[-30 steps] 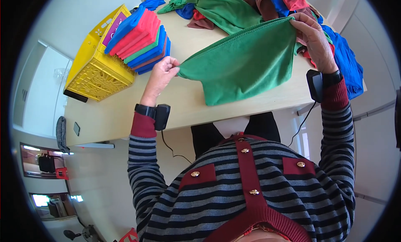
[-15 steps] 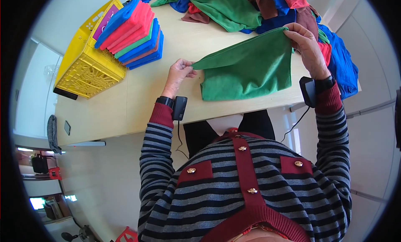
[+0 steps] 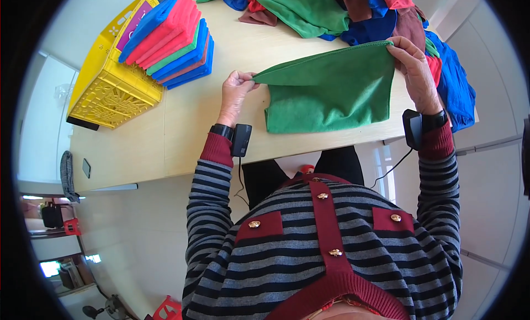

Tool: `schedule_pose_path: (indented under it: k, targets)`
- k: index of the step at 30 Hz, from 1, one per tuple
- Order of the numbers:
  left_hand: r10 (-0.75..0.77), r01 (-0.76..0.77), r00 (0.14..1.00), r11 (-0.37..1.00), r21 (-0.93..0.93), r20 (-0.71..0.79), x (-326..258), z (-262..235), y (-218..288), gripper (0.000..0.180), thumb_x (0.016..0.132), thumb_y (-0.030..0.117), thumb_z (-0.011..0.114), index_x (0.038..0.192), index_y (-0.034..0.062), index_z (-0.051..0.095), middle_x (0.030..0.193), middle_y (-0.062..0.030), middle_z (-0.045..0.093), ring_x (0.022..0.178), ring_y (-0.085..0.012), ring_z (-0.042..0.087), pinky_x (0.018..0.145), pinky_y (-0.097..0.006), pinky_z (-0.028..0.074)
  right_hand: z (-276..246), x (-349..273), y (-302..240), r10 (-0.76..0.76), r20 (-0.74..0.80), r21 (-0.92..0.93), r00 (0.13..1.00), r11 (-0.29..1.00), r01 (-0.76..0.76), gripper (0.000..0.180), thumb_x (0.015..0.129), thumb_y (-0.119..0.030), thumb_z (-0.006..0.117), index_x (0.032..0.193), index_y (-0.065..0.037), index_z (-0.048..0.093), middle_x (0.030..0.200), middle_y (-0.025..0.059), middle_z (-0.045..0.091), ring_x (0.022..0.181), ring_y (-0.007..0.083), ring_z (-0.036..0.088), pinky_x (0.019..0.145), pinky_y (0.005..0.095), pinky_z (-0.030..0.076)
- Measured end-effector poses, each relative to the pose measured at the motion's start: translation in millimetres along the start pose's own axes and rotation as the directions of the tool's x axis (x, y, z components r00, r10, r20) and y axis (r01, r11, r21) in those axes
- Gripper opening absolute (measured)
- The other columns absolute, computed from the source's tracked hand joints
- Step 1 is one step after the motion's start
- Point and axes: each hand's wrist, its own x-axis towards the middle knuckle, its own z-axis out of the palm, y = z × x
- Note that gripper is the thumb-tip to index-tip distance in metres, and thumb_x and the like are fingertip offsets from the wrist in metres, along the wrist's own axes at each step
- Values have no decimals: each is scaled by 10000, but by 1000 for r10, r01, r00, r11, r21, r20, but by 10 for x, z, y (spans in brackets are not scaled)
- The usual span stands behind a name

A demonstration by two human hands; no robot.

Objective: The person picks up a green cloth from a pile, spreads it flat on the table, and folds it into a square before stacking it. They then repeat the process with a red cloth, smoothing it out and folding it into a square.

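Pale wood makes up the desk (image 3: pixel 182 138), set against a white wall and floor. On it, near the front edge, lies a green cloth (image 3: pixel 326 96), partly lifted. The left hand (image 3: pixel 236 88) pinches its left corner between thumb and fingers, low over the desk; the right hand (image 3: pixel 413 66) grips the far right corner, held higher, so the top edge runs taut between them and the cloth slopes down to its lower part resting flat on the wood. Both hands are closed on fabric, not open.

To fold it well, the two held corners should stay level and the top edge tight, then come down squarely onto the near edge so the layers match; a slack middle would likely leave a crease. The lower edge seems to lie straight, though the fisheye bend makes that hard to judge.

Beyond the cloth sits a loose pile (image 3: pixel 353 11) of green, blue and red fabric. To the left, a folded stack (image 3: pixel 171 41) rests on a yellow crate (image 3: pixel 110 94).
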Motion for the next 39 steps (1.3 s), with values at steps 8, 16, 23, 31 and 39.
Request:
schedule_pose_path:
  k: [8, 16, 23, 31, 39]
  targets:
    - [74, -71, 997, 992, 100, -22, 18, 9, 134, 120, 906, -58, 632, 965, 33, 581, 1054, -116, 679, 863, -183, 690, 792, -304, 578, -123, -5, 51, -45, -34, 39, 998, 998, 46, 178, 1012, -166, 602, 1139, -55, 657, 1031, -11, 682, 958, 61, 633, 914, 214, 480]
    - [323, -254, 946, 688, 680, 27, -103, 136, 644, 252, 895, -69, 615, 1132, 17, 627, 985, -61, 670, 762, -98, 608, 708, -237, 506, -217, -40, -46, -51, -65, 12, 997, 999, 52, 184, 1015, -164, 594, 1149, -50, 649, 1036, -7, 680, 956, 69, 637, 913, 218, 485]
    - [581, -527, 812, 680, 510, 65, -170, 381, 2151, 192, 916, -59, 585, 1063, 30, 671, 946, -53, 676, 833, -99, 640, 745, -271, 521, -381, 2, -696, -349, -156, 17, 924, 934, 356, 201, 1016, -145, 587, 1174, -38, 651, 1051, 7, 668, 976, 72, 637, 912, 227, 492]
    - [535, -484, 829, 539, 690, 164, -246, 294, 2583, 125, 1011, -1, 547, 1100, 9, 635, 983, 23, 641, 860, -41, 590, 759, -205, 489, -440, 128, -533, -279, -58, 9, 959, 960, 280, 197, 1014, -134, 607, 1182, -42, 652, 1046, 15, 656, 1030, 102, 615, 907, 243, 487]
    - [488, -393, 868, 558, 731, 94, -328, 251, 2629, 189, 1000, -25, 529, 1148, 10, 642, 1009, 8, 666, 909, -59, 622, 813, -225, 505, -232, -10, -800, -325, -68, -5, 943, 946, 325, 58, 948, -78, 625, 980, -43, 659, 864, -42, 586, 796, 62, 523, 725, 216, 423]
